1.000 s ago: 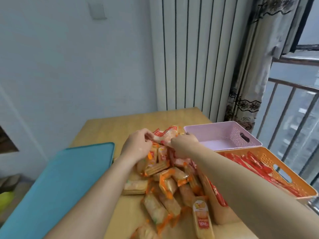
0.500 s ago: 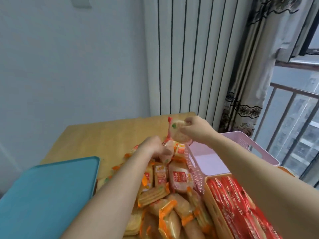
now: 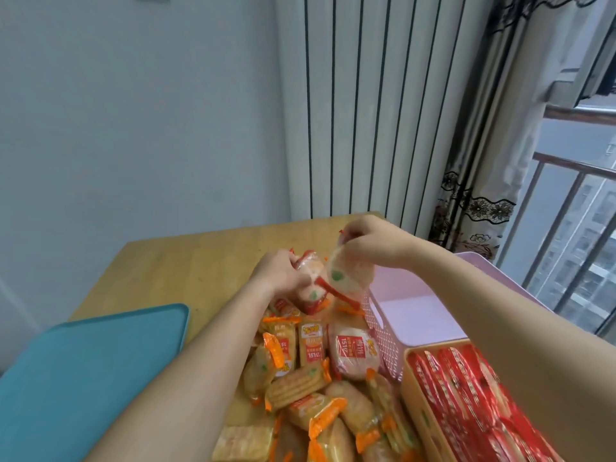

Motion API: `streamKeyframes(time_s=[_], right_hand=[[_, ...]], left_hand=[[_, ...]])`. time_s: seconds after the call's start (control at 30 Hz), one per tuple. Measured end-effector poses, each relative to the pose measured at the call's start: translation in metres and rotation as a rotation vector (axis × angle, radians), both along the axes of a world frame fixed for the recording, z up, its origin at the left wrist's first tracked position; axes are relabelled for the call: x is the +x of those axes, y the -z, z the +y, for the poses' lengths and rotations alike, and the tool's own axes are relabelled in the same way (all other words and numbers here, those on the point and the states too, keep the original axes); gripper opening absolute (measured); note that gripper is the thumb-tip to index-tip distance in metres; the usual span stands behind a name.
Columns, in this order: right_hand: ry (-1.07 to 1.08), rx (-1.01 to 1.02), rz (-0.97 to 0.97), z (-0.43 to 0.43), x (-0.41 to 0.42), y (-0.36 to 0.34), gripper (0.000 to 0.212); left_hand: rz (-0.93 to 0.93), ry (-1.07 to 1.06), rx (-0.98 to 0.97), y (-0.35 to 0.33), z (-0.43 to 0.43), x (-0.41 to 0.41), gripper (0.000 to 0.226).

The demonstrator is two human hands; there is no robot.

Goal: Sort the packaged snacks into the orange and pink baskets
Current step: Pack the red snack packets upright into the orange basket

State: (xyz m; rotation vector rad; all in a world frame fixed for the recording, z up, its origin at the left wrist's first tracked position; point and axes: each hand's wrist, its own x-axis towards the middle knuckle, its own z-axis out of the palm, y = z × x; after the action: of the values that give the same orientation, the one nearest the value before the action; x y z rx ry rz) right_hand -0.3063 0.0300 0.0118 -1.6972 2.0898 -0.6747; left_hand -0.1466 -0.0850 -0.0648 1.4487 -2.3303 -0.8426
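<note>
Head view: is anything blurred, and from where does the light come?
In the head view, soft daylight comes from the window at the right; the round snack pack in the right hand is blurred, while packs in the pile look sharper.

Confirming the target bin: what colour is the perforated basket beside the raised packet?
Pale pink perforated plastic basket, head view.

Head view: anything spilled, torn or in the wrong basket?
Nothing stands out. The orange basket holds red packets, the pink basket looks bare inside, and the unsorted pile lies on the table.
</note>
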Motion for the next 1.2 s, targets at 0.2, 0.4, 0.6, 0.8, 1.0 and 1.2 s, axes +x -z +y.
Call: streamKeyframes(time_s=[0.2, 0.4, 0.6, 0.8, 1.0, 1.2], right_hand=[[-0.281, 0.395, 0.386, 0.009, 0.034, 0.036, 0.020], [-0.334, 0.657, 0.629, 0.010, 0.047, 0.046, 0.083], [-0.315, 0.629, 0.680, 0.017, 0.059, 0.045, 0.081], [-0.245, 0.475, 0.587, 0.036, 0.066, 0.027, 0.062], [-0.058, 0.157, 0.083, 0.068, 0.052, -0.003, 0.035], [0.163, -0.100, -0.619, 0.141, 0.020, -0.013, 0.079]], left_hand=[[0.394, -0.110, -0.038, -0.016, 0.004, 0.029, 0.047], [0.638, -0.287, 0.237, -0.018, 0.023, 0.066, 0.098], [0.857, -0.345, 0.488, -0.023, 0.046, 0.096, 0.061], [0.926, -0.288, 0.531, -0.040, 0.064, 0.115, 0.028], [0.962, -0.238, 0.562, -0.065, 0.100, 0.109, 0.024], [1.063, -0.138, 0.667, -0.080, 0.154, 0.071, 0.027]])
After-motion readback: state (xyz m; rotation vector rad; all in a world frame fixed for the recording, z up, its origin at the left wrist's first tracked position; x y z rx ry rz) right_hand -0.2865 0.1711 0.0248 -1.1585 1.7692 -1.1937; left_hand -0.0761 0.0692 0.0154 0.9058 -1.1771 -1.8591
